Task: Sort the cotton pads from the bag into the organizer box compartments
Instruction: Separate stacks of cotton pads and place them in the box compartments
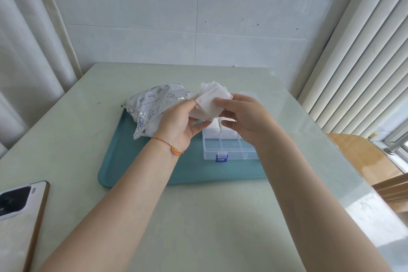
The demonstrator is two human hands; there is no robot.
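Both hands are working a fanned stack of pads [210, 100] above the box [229, 147]: the left hand [178, 125] is pinching the stack's near edge, the right hand [241, 115] is curling its fingers around the other side. They look to be squaring up a batch for a compartment. The box is sitting open toward the tray's [114, 174] right edge, its far cells already showing white, its near cells looking bare. The bag [152, 104] is lying at the tray's far-left corner. Next, I'd judge, comes lowering the stack neatly between the dividers. The bag's print is too small to read.
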